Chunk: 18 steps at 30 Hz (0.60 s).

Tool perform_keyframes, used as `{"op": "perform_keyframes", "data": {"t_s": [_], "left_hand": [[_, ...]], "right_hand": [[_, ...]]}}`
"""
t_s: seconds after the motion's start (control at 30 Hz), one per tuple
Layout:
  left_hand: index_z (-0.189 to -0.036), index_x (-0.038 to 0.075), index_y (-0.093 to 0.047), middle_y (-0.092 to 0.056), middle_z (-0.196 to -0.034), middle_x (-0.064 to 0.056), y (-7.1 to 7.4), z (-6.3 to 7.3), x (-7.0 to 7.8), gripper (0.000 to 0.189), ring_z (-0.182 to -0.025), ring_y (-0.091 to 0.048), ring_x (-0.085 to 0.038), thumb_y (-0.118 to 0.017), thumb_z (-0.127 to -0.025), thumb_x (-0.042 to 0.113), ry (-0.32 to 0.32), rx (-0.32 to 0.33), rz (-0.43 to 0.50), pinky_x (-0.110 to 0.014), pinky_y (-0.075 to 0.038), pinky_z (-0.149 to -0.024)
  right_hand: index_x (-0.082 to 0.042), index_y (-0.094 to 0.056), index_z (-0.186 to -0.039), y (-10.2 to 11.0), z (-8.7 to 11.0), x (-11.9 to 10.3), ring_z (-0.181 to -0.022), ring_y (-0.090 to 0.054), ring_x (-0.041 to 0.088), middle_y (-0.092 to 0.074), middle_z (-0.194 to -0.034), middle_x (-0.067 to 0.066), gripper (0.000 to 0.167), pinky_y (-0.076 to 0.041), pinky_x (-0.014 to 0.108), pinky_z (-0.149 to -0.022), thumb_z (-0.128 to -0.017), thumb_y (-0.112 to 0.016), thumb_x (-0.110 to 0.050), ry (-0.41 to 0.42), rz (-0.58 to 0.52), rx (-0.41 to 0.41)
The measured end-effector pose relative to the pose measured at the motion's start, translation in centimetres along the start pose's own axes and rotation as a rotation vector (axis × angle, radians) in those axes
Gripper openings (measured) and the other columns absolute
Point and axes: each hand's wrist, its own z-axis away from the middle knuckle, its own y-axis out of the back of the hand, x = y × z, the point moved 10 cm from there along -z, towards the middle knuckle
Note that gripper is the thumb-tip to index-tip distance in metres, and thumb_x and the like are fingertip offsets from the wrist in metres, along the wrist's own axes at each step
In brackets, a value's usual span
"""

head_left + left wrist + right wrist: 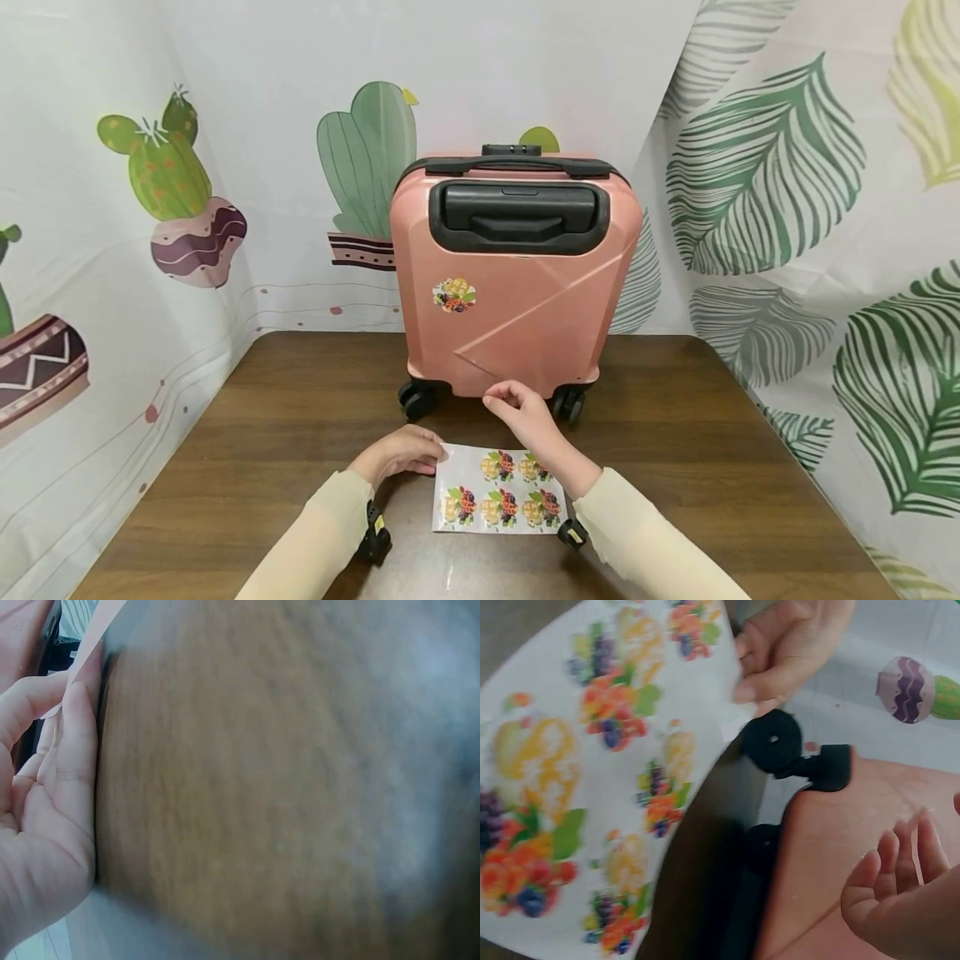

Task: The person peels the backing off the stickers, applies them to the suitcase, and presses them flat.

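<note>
A white sheet of fruit-print stickers (pixel 471 468) lies near the front of the table, its upper left spot blank. My left hand (pixel 405 451) pinches the sheet's upper left corner between thumb and fingers; the left wrist view shows that hand (pixel 52 780) edge-on, with the paper rising from the fingertips. Beyond the sheet, my right hand (pixel 525 415) hovers before the suitcase's lower edge, thumb and forefinger close together, nothing visible in them. The other fingers (pixel 885 862) hang loosely bent in the right wrist view. One round fruit sticker (pixel 454 296) is on the pink suitcase (pixel 517 317), left of centre.
The suitcase stands upright on black wheels (pixel 417 400) at the back of the brown wooden table (pixel 300 400). Its black handle recess (pixel 519 242) faces me. Patterned cloth (pixel 285 167) hangs behind and at both sides.
</note>
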Motion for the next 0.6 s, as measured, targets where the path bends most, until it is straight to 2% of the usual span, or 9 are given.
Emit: {"op": "perform_keyframes", "data": {"t_s": [0.17, 0.33, 0.6], "left_hand": [[-0.091, 0.001, -0.069, -0.064, -0.075, 0.002, -0.1, 0.1, 0.1, 0.004, -0.067, -0.061, -0.007, -0.070, -0.088, 0.002, -0.003, 0.000, 0.014, -0.022, -0.058, -0.068], [-0.090, 0.000, -0.068, -0.064, -0.076, 0.002, -0.1, 0.2, 0.1, 0.004, -0.069, -0.062, -0.007, -0.070, -0.089, 0.004, 0.007, 0.002, 0.017, -0.022, -0.058, -0.069], [-0.093, 0.003, -0.069, -0.064, -0.079, 0.001, 0.0, 0.1, 0.0, 0.004, -0.071, -0.063, -0.008, -0.071, -0.089, 0.004, 0.013, 0.005, 0.010, -0.023, -0.058, -0.070]], "right_hand": [[-0.006, -0.070, -0.113, -0.5, 0.4, 2.2, -0.093, -0.060, 0.014, -0.071, -0.110, 0.010, 0.021, -0.049, 0.030, -0.083, -0.100, -0.066, -0.022, -0.039, 0.107, -0.075], [-0.004, -0.070, -0.116, -0.9, 0.7, 4.0, -0.094, -0.063, 0.016, -0.071, -0.109, 0.010, 0.027, -0.054, 0.033, -0.081, -0.098, -0.068, -0.024, -0.044, 0.223, -0.123], [-0.002, -0.066, -0.122, -1.4, 0.6, 6.0, -0.108, -0.064, 0.029, -0.072, -0.117, 0.013, 0.033, -0.054, 0.046, -0.095, -0.093, -0.073, -0.017, 0.005, 0.308, -0.194]]}}
